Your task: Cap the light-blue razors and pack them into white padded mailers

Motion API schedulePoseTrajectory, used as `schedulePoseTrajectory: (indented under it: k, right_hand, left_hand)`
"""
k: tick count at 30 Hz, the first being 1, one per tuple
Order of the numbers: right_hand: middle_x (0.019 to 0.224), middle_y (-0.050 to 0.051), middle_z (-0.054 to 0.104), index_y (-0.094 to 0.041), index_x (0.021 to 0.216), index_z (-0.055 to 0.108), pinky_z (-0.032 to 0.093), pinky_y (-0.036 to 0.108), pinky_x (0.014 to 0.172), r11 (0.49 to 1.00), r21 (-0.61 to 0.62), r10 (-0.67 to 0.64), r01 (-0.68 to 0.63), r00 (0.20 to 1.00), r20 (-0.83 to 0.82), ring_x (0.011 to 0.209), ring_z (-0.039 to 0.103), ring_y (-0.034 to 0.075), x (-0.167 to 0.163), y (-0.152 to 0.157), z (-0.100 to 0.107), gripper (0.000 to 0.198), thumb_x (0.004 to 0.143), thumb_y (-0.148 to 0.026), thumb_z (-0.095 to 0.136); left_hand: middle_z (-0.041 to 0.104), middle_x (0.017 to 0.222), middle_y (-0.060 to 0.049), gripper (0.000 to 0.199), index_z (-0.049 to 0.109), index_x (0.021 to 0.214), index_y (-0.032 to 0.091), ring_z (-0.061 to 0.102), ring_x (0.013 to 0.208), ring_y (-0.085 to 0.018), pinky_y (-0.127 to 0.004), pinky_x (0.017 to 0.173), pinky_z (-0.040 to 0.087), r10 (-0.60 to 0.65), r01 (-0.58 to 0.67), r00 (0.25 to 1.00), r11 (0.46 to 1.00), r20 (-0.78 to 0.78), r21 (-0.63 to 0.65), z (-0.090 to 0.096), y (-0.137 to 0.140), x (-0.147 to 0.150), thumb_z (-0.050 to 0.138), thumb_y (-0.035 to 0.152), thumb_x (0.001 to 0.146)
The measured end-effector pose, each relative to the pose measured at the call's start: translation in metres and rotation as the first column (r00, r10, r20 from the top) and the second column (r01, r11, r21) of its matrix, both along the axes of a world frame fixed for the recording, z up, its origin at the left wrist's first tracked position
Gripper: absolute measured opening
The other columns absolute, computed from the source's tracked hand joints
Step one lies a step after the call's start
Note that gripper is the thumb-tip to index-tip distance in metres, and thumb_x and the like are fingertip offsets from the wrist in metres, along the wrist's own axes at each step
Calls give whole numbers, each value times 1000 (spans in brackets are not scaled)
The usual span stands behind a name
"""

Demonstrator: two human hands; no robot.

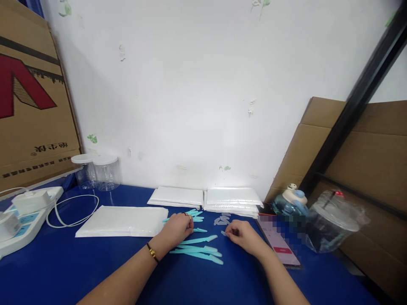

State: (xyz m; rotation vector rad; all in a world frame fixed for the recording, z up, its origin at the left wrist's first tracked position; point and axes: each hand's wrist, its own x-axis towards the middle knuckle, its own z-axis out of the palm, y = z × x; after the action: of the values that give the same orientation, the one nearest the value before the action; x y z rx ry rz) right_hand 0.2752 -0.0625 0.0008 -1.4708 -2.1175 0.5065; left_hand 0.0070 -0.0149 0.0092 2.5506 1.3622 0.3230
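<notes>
Sticks (199, 240), slim and turquoise, lay loosely fanned in two groups on the blue table (178, 288), between and below the two hands; the left hand (178, 228) was curled over one stick (200, 230), its head poking out past the fingertips, though I could not tell whether it was gripped or merely covered; the right hand (243, 235) had thumb and finger pinched on a small clear piece (223, 233), just beside a little heap of clear pieces (221, 220). Picking up seemed to be the step in hand, one item to each side; the next move, I judged, called for a light, exact pinch. White packets (233, 196) stood stacked behind; another white pile (117, 221) lay left. Part of the phone (281, 250) was blurred into squares; the power strip (38, 218) ran out of sight; the bagged cup's (332, 216) contents were hard to make out.
</notes>
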Motion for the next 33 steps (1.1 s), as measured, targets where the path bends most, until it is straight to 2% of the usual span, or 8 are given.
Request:
schedulePoseTrajectory:
  k: [8, 16, 24, 33]
  right_hand:
    - [78, 2, 64, -22, 79, 68, 44, 24, 62, 996, 37, 88, -86, 995, -43, 68, 57, 15, -21, 4, -2, 15, 81, -20, 54]
    - [78, 2, 64, -21, 79, 68, 43, 24, 63, 991, 14, 137, -137, 990, -36, 72, 58, 15, -31, 1, 0, 15, 78, -14, 55]
    - [80, 2, 65, -21, 77, 68, 45, 24, 63, 997, -18, 71, -72, 996, -51, 70, 59, 15, -9, -1, 4, 15, 80, -16, 55]
    - [80, 2, 64, -22, 78, 68, 45, 24, 66, 992, 35, 121, -120, 992, -25, 74, 59, 15, -28, -1, 2, 17, 80, -14, 54]
  left_hand:
    - [64, 76, 0, 6, 63, 74, 20, 56, 71, -16, -25, 63, 35, -75, 76, 995, 997, 60, -28, 2, -9, 14, 57, 22, 75]
    - [64, 76, 0, 7, 63, 76, 20, 56, 70, -15, -25, 62, 35, -122, 128, 986, 991, 109, -44, -3, -13, 19, 57, 22, 75]
    - [65, 75, 0, 6, 63, 73, 20, 56, 69, -15, -25, 62, 34, -80, 83, 995, 996, 64, -34, 1, -9, 14, 58, 23, 75]
    - [65, 76, -1, 9, 63, 72, 20, 56, 70, -15, -26, 64, 36, -71, 73, 995, 997, 68, -34, 1, -10, 15, 56, 24, 76]
